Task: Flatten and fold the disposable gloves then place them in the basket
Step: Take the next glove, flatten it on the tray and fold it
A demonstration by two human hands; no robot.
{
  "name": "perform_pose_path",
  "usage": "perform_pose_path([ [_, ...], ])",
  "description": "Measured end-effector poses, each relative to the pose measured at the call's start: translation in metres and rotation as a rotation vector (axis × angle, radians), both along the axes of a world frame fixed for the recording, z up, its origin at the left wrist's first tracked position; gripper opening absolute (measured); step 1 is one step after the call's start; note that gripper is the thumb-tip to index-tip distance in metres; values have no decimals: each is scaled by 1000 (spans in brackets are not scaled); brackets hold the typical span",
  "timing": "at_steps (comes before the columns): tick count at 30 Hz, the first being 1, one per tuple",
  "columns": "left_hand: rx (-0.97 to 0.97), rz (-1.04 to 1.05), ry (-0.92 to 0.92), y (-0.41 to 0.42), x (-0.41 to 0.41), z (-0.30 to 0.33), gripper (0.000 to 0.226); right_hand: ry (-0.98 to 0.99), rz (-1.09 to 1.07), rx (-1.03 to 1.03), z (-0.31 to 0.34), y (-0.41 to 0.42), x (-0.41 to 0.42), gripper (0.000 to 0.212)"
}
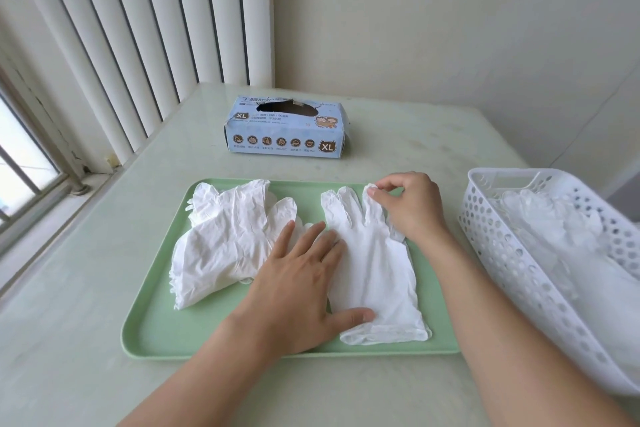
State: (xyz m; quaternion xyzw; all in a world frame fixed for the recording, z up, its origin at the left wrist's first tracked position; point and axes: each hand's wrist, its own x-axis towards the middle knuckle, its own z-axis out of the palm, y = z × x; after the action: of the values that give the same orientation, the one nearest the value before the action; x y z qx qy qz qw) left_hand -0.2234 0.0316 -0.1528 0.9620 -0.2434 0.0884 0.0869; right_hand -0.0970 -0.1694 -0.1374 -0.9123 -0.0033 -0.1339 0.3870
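The fingers of the right hand are curled and pinch the tip of one finger of a white glove, right of centre in the frame. The fingers of the left hand lie straight and spread, pressing flat on the glove's left edge, with the thumb across its lower part near the cuff. The glove lies spread out on a green tray, cuff toward the bottom of the frame. Left of it on the tray sits a crumpled pile of gloves. The tray rests on the pale desk. At the right edge stands a white basket with gloves inside. Beyond the tray, upper centre, lies a blue glove box.
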Motion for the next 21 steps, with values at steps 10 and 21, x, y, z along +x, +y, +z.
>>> perform_pose_path([
  [10, 18, 46, 17, -6, -1, -2, 105, 125, -162, -321, 1, -29, -34, 34],
  [21, -1, 55, 60, -7, 0, 3, 107, -72, -51, -82, 2, -13, -25, 14],
])
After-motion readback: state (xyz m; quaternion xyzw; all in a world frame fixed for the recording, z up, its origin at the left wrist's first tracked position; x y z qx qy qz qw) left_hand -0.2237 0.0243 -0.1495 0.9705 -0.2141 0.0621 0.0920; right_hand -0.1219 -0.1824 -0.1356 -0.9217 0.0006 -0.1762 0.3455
